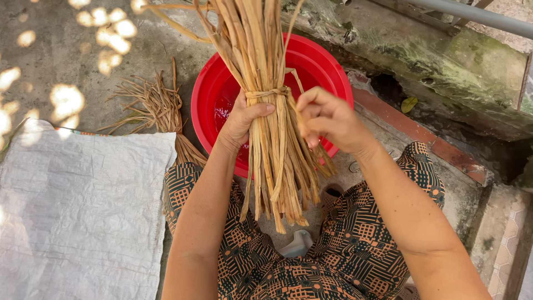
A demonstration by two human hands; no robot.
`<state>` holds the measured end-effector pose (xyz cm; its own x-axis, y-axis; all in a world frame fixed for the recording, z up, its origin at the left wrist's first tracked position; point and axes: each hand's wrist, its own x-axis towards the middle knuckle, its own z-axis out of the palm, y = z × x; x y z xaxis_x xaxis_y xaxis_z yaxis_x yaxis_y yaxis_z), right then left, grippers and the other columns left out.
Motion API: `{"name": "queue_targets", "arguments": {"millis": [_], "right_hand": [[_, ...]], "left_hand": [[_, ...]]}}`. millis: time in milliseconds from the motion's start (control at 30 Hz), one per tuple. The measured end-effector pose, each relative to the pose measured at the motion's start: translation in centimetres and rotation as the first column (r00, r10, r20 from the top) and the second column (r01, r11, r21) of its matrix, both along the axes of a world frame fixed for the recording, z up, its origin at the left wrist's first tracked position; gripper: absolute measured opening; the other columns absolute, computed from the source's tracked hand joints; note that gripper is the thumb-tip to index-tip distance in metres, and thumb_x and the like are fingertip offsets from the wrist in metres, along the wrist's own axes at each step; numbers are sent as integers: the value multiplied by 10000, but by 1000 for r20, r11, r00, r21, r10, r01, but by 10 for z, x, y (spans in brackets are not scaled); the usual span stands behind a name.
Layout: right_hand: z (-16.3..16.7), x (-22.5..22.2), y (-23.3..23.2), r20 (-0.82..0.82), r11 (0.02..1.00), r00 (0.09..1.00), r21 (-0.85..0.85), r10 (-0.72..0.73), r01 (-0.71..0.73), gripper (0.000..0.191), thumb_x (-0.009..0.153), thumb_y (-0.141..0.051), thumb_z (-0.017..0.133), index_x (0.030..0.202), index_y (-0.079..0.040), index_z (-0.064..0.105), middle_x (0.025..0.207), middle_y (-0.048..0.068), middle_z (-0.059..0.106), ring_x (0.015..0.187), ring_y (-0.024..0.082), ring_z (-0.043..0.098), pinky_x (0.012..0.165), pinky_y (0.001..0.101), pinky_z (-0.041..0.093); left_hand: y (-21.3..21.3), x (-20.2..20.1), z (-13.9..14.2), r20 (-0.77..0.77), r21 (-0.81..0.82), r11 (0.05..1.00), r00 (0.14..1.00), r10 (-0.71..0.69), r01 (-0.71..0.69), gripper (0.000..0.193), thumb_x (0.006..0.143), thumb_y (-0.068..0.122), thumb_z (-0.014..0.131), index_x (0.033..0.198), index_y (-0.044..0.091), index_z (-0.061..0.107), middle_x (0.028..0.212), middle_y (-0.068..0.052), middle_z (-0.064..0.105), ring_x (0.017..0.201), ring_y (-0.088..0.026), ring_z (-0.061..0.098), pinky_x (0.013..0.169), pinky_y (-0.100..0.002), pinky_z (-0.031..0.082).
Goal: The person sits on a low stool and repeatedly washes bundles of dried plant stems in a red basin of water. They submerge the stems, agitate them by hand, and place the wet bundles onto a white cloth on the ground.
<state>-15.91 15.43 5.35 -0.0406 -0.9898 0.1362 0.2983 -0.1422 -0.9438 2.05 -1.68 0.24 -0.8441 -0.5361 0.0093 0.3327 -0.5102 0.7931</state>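
Over the concrete ground and red basin [311, 61], her left hand [244, 119] clamped the dried reed bundle [275, 128] below its tie. The right hand [327, 119] had its fingers [305, 111] pinched together on the binding strip [269, 93]; firm tension there seemed wise.

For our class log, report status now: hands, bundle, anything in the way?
Left hand gripping straw bundle below its tie. Right hand pinching a strand beside it. Red basin underneath; nothing blocking.
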Motion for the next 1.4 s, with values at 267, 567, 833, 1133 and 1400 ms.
{"name": "queue_targets", "arguments": {"millis": [267, 567, 833, 1133, 1400], "right_hand": [[21, 6, -5, -415, 789, 678, -421, -607, 448, 199, 1025, 12, 674, 1207, -56, 630, 1210, 83, 690, 1098, 190, 696, 993, 300, 612], [-33, 7, -8, -688, 796, 415, -437, -595, 418, 180, 942, -12, 744, 1052, -33, 603, 989, 40, 627, 835, 97, 669, 720, 262, 568], [-35, -20, -13, -179, 865, 849, -29, -497, 501, 174, 969, -25, 681, 1112, -51, 586, 932, -25, 626, 778, 36, 601, 643, 211, 536], [-35, -5, -15, -483, 848, 747, 17, -457, 530, 204, 904, -81, 741, 1082, -60, 644, 874, -18, 630, 741, 63, 583, 647, 228, 496], [-23, -16, -4, -226, 981, 955, -36, -191, 188, 87, 903, -8, 678, 968, -60, 657, 988, 11, 666, 883, 128, 643, 820, 286, 560]], "left_hand": [[17, -11, -9, 51, -100, 995, 998, 23, -17, 769, 787, -29, 752, 1455, 56, 383, 1259, -92, 628, 1139, -208, 647, 997, -372, 567], [35, -30, -24, 151, -260, 965, 986, 76, -34, 732, 776, -37, 791, 1397, 44, 411, 1226, -75, 629, 1124, -183, 651, 988, -348, 568], [38, -24, -18, 155, -37, 999, 988, -4, 10, 727, 771, -43, 764, 1401, 50, 414, 1212, -92, 625, 1096, -211, 652, 951, -368, 579], [37, -18, -22, 154, -129, 992, 988, 32, -12, 764, 762, -40, 790, 1424, 46, 420, 1258, -94, 638, 1129, -205, 652, 991, -362, 568], [23, -2, -11, -10, 32, 994, 995, -103, 103, 703, 809, 22, 800, 1429, 0, 469, 1262, -138, 652, 1145, -236, 664, 1021, -390, 567]]}}
